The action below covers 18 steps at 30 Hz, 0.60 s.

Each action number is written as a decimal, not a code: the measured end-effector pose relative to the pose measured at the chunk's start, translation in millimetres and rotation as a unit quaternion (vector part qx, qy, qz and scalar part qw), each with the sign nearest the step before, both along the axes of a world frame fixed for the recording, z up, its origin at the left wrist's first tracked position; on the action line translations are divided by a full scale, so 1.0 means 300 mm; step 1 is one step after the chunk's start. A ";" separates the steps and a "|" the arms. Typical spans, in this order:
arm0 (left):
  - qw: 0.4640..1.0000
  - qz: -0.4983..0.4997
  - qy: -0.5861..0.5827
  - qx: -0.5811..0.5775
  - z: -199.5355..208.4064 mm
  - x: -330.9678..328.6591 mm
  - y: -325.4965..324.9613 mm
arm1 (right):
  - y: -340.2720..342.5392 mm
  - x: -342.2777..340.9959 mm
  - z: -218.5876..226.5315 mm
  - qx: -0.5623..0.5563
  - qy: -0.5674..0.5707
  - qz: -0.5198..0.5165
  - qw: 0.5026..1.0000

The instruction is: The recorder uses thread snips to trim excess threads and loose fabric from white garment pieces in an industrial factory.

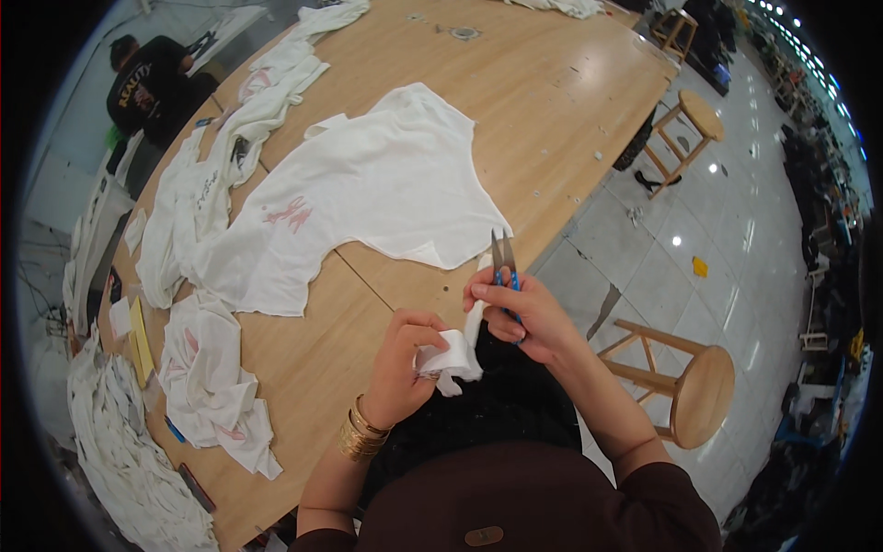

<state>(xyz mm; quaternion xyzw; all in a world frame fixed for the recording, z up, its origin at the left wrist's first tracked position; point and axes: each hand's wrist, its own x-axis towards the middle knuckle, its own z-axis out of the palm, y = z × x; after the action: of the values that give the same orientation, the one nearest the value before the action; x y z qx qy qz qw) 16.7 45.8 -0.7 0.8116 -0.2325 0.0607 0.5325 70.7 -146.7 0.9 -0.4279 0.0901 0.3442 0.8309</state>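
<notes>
A white shirt (395,175) with a small pink print lies spread on the table, one end drawn toward me. A gathered white fabric piece (440,354) hangs at the table's near edge, and my left hand (405,363) is closed around it, thumb on top. My right hand (524,317) grips small scissors (506,262) with blue handles, blades pointing away from me and apart at the tips. The same right fingers also pinch a strip of the white fabric. Whether that fabric joins the spread shirt is hard to see.
The wooden table (543,101) carries more white garments (216,368) along its left side and a blue pen-like item (175,429). Wooden stools (704,396) stand on the tiled floor at right. Another person (152,87) works at far left.
</notes>
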 end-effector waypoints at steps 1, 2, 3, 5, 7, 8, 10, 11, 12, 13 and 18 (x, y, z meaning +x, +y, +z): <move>1.000 -0.006 0.005 0.001 -0.013 -0.009 -0.006 | -0.012 -0.001 0.016 -0.023 -0.059 -0.014 0.998; 0.997 -0.003 0.043 -0.065 -0.023 -0.016 -0.012 | -0.031 -0.004 0.026 -0.055 -0.088 -0.023 0.994; 0.988 0.002 0.081 -0.130 -0.029 -0.022 -0.017 | -0.042 -0.011 0.038 -0.053 -0.082 -0.027 0.995; 0.983 0.000 0.096 -0.158 -0.016 -0.019 -0.042 | -0.059 -0.022 0.055 -0.147 -0.190 0.068 0.968; 0.976 0.000 0.109 -0.186 0.001 -0.009 -0.057 | -0.075 -0.044 0.018 -0.152 -0.153 0.124 0.969; 0.975 0.005 0.115 -0.191 0.005 -0.002 -0.059 | -0.081 -0.056 0.007 -0.148 -0.150 0.164 0.964; 0.973 0.010 0.122 -0.194 0.003 0.011 -0.056 | -0.117 -0.058 0.003 -0.135 -0.121 0.196 0.964; 0.970 0.023 0.132 -0.202 -0.003 0.014 -0.048 | -0.144 -0.057 0.005 -0.133 -0.119 0.195 0.964; 0.966 0.036 0.143 -0.210 -0.006 0.018 -0.040 | -0.170 -0.055 0.008 -0.138 -0.156 0.143 0.967; 0.967 0.035 0.146 -0.208 0.001 0.020 -0.031 | -0.197 -0.051 0.013 -0.143 -0.193 0.090 0.967; 0.966 -0.062 0.198 -0.156 0.073 0.042 -0.025 | -0.314 -0.028 0.090 -0.191 -0.236 0.052 0.951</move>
<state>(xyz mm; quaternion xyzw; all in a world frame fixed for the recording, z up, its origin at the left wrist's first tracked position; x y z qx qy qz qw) 29.4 38.2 21.1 0.6984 -0.1602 -0.0990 0.6905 62.2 -240.9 27.8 -0.6521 -0.0670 0.2523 0.7118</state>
